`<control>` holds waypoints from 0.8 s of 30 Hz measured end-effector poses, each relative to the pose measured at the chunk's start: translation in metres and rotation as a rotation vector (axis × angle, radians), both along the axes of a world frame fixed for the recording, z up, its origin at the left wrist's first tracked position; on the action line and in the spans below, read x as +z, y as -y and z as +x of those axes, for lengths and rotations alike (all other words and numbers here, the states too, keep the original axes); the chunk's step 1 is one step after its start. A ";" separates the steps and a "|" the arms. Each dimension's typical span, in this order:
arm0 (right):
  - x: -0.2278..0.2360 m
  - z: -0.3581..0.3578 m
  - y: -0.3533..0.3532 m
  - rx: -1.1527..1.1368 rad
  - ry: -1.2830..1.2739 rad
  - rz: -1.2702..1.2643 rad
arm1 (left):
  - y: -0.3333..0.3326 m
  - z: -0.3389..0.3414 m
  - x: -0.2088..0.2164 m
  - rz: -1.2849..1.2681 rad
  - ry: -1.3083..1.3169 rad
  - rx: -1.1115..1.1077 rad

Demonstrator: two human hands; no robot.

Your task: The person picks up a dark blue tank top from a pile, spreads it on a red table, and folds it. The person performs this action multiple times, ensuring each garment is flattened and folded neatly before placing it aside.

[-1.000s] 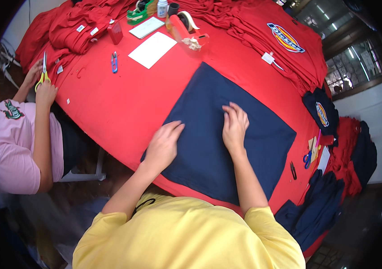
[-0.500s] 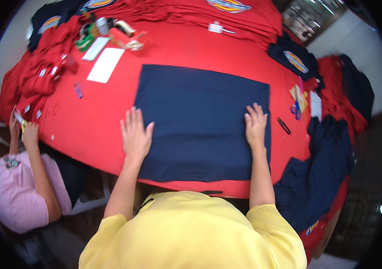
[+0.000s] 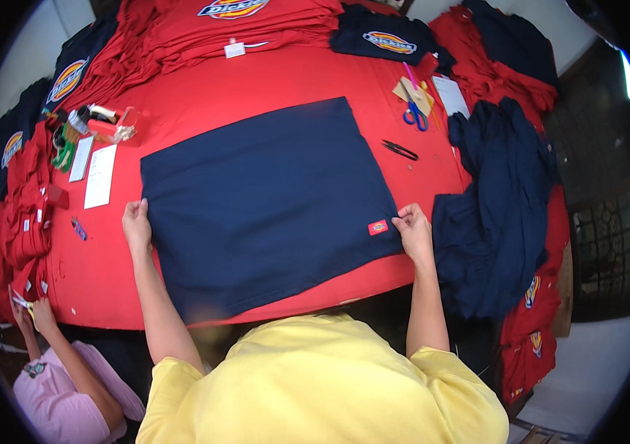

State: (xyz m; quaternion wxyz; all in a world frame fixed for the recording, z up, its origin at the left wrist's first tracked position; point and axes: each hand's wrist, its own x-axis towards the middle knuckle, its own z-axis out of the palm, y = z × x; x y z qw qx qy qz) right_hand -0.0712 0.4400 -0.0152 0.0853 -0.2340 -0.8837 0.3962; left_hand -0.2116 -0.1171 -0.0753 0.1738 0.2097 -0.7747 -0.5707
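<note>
A flat, roughly rectangular piece of navy cloth (image 3: 263,200) lies slanted across the red-covered table in front of me, its near edge reaching the table's edge. A small red label (image 3: 378,228) shows close to its right side. My left hand (image 3: 137,224) has its fingers closed on the cloth's left edge. On the opposite side, my right hand (image 3: 412,226) pinches the right edge just beside the label. The thumb and fingertips of both hands are pressed together on the fabric.
Folded red shirts (image 3: 234,33) are stacked at the far side. To the right lie thread snips (image 3: 400,149), blue-handled scissors (image 3: 415,116) and a crumpled navy garment heap (image 3: 489,214). White paper (image 3: 100,175) lies left. A co-worker in pink (image 3: 71,392) holds yellow-handled scissors (image 3: 25,303).
My hands went from lying flat on the cloth to gripping its side edges. The cloth now lies at a slant and its red label shows. The whole view has shifted and turned.
</note>
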 end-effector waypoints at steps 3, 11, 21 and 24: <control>-0.011 0.002 -0.005 -0.027 0.019 0.042 | -0.003 0.001 0.005 -0.374 0.068 0.050; -0.023 0.010 -0.029 0.124 0.147 -0.135 | 0.011 0.028 0.002 -0.177 -0.012 -0.068; 0.000 -0.151 -0.027 0.336 -0.200 -0.036 | 0.011 -0.028 0.044 0.152 0.244 -0.166; -0.008 -0.231 0.015 0.071 -0.300 0.117 | 0.001 -0.066 0.037 -0.129 0.108 0.025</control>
